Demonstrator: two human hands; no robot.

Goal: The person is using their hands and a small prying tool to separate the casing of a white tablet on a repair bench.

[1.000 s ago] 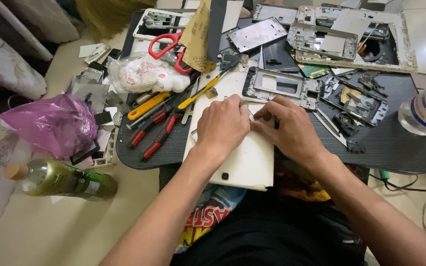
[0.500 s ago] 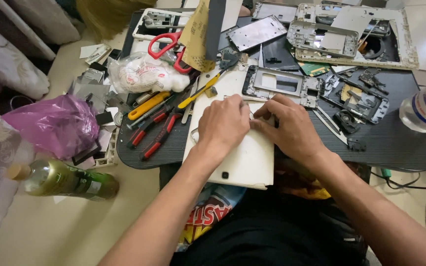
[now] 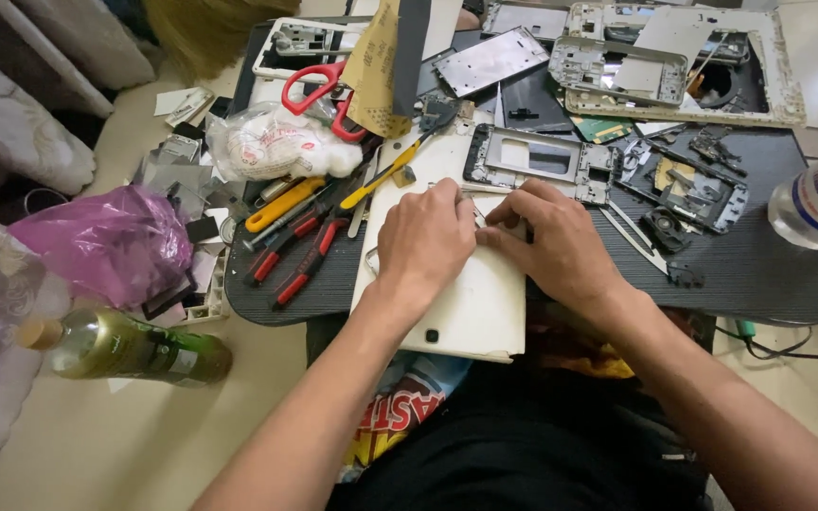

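head view | your left hand [image 3: 425, 241] and right hand [image 3: 560, 248] still press curled fingers on the white tablet [image 3: 471, 308] | nothing moved

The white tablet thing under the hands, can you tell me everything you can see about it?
The white tablet back cover is a flat, smooth, plastic-looking panel with rounded corners and a small dark square opening near its lower edge. It lies flat, partly on the dark work mat, its near end overhanging toward the person. The left hand and right hand both press on its upper part, hiding what the fingertips hold there.
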